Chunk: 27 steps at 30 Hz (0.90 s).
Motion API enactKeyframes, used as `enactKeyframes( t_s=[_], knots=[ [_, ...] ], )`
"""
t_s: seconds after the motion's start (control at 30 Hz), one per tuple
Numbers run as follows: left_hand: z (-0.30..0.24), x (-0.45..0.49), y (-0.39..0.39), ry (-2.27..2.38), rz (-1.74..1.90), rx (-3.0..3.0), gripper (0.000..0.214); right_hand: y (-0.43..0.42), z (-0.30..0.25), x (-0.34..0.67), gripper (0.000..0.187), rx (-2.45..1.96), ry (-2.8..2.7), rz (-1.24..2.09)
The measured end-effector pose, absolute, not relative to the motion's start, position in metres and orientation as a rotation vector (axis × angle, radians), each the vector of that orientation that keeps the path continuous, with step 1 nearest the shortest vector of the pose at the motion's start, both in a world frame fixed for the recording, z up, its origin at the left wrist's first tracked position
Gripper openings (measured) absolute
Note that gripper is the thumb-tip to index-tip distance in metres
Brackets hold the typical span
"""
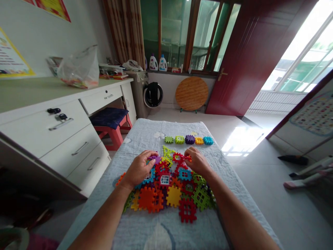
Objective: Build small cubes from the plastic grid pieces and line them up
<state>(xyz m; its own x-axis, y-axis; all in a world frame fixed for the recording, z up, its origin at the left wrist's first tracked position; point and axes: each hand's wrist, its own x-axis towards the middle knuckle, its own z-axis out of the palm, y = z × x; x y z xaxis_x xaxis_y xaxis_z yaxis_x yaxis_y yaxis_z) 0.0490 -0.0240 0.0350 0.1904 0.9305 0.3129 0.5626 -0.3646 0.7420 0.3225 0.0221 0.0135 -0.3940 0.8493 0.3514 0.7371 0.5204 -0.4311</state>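
Note:
A pile of colourful plastic interlocking blocks lies on the cloth-covered table, with several red, orange, yellow, green, blue and purple pieces overlapping. My left hand (140,168) rests on the pile's left side, thumb and fingers apart around a purple block (156,159) and over a blue block (149,177). At the pile's far right, the curled fingers of my right hand (197,160) pinch a red block (186,158). Close to these fingers lie another red block (178,157) and a green triangular piece (167,151). A red window block (164,179) sits mid-pile.
Beyond the pile stands a row of several cube-like blocks, with a purple cube (189,139) in the middle. The table (145,139) carries a pale blue cloth. A red stool (114,133) and white desk (49,135) are on the left, a red door (249,59) at right.

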Motion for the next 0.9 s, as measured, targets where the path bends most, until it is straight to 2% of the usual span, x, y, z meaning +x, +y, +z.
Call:
enactKeyframes(
  t_s=[0.17, 0.33, 0.47, 0.67, 0.8, 0.9],
  knots=[
    [0.034, 0.043, -0.028, 1.302, 1.127, 1.791, 0.023, 0.02, 0.016, 0.327, 0.008, -1.231, -2.321, 0.369],
    [0.038, 0.043, -0.034, 1.179, 1.171, 1.501, 0.027, 0.022, 0.008, 0.328, 0.028, -1.344, -2.383, 0.241],
    [0.035, 0.049, -0.035, 1.096, 1.181, 1.402, 0.028, 0.024, 0.005, 0.325, 0.026, -1.344, -2.35, 0.266],
    [0.037, 0.059, -0.037, 0.908, 1.225, 1.229, 0.04, 0.012, 0.029, 0.305, 0.027, -0.976, -2.106, 0.401],
    [0.037, 0.064, -0.038, 0.828, 1.17, 1.155, 0.051, -0.004, 0.041, 0.279, 0.03, -0.78, -2.156, 0.402],
    [0.034, 0.066, -0.036, 0.853, 1.086, 1.192, 0.052, -0.01, 0.038, 0.264, 0.033, -0.705, -2.248, 0.383]
  ],
)
